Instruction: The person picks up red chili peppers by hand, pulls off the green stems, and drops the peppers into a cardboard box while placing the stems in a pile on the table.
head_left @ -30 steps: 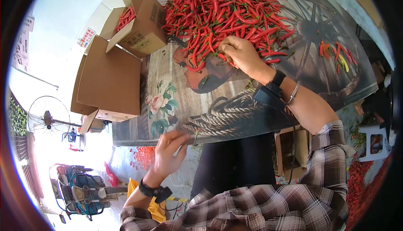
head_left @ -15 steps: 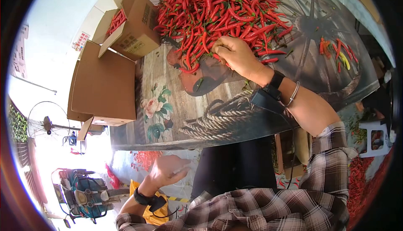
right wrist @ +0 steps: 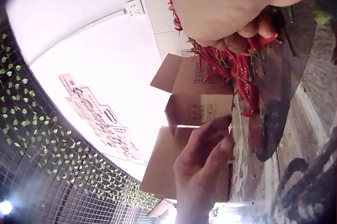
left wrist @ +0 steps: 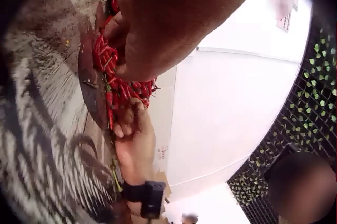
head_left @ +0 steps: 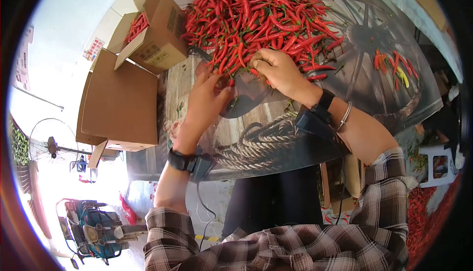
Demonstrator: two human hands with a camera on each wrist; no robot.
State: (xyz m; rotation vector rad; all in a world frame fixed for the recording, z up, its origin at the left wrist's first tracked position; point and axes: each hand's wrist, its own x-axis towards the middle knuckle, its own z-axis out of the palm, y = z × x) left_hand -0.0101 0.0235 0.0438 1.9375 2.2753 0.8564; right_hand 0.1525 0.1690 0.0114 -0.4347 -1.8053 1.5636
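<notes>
A big heap of red chili peppers (head_left: pixel 266 15) covers the far part of the table (head_left: pixel 197 165). My right hand (head_left: pixel 281 71) is at the near edge of the heap, fingers curled in around red chilies; red ends stick out below the fingers in the right wrist view. My left hand (head_left: pixel 207 98) reaches over the table to the heap's near left edge, its fingers loosely bent. Thumb and forefinger of this hand stand apart in the right wrist view, with no chili between them. A red chili (head_left: pixel 230 80) lies right by its fingertips.
A cardboard box (head_left: pixel 160 39) with chilies in it stands left of the heap, and another open box (head_left: pixel 120 101) stands nearer. A few red chilies and a yellow one (head_left: pixel 403 76) lie apart at right. A white stool (head_left: pixel 437 165) is on the floor.
My left hand dropped below the table edge, then came up and forward to the heap. My right hand stays at the heap's near edge with only a slight shift.
</notes>
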